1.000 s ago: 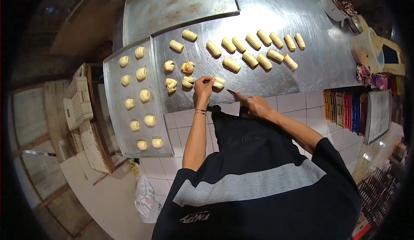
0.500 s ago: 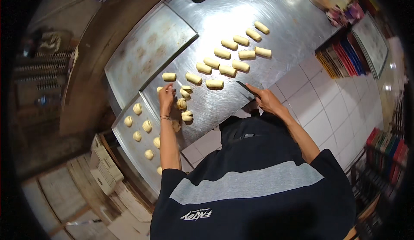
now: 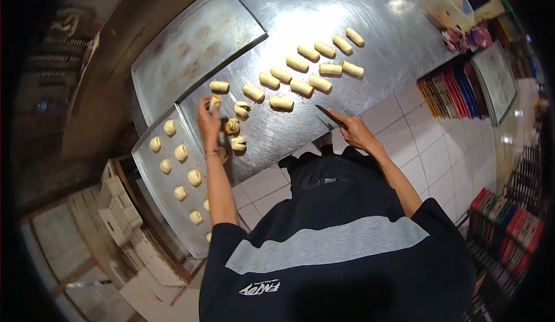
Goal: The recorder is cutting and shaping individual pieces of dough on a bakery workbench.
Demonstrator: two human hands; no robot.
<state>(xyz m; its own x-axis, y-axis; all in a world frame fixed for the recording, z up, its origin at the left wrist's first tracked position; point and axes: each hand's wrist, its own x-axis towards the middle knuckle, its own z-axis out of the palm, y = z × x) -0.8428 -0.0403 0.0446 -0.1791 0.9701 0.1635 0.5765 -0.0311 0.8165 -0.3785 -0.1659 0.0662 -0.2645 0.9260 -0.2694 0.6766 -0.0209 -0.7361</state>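
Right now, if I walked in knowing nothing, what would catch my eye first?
Probably the rows of pale dough rolls laid out on the shiny steel table. Next, the left hand pinching a shaped dough piece near the table's left edge, and the right hand holding a dark knife. Shaped pieces fill the baking tray at the left.

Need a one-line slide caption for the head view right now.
Left hand holds a dough piece over the steel table; right hand grips a knife beside dough rolls.

Pale shaped dough piece [image 3: 215,102] pinched above steel table; dark knife [image 3: 330,115] gripped, blade flat.
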